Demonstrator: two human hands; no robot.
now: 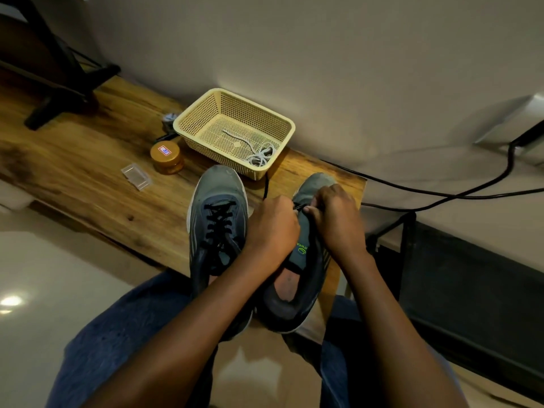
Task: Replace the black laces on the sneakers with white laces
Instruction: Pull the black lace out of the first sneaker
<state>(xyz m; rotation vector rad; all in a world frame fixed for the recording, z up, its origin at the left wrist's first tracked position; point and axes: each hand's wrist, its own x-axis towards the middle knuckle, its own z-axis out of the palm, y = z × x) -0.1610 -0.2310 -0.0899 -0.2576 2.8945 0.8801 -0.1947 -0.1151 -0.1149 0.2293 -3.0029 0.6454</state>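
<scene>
Both hands, left (272,228) and right (335,219), pinch the black lace (298,207) over the right-hand sneaker (306,257) (white laces (260,154) lie in the basket (203,113), upper centre).

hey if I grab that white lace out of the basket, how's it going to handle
Probably floppy: the white lace lies in loose coils with one end trailing across the floor of the basket, so it should dangle and uncoil when lifted. It looks thin, so likely very light. Loops may snag on each other.

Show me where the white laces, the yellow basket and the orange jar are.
white laces (262,156), head view, on the coiled bundle.
yellow basket (188,113), head view, on its left wall.
orange jar (165,151), head view, on its lid.
</scene>
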